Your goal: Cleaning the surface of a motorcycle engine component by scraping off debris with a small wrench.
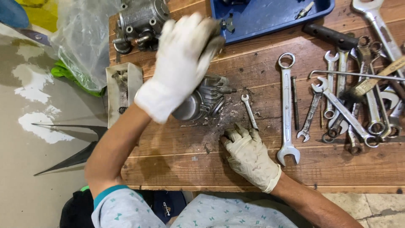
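Wooden workbench (177, 169) fills the centre and right of the frame, boards dusted with grey grit at mid-frame. A blue tray (270, 17) sits at the top edge. A pile of wrenches (358, 105) occupies the right side, with one long combination wrench (287, 109) lying apart, just left of the pile. An engine part (139, 21) stands at upper left, beside clear plastic sheeting (80, 38). At centre lies a finned metal cylinder (202, 101) on its side. The left hand (181, 63) — white-gloved, blurred — hovers over the cylinder; whether it grips anything cannot be told. The right hand (249, 154), gloved, rests fingers-down on the board, lightly spread, fingertips just beside a small wrench (249, 112).
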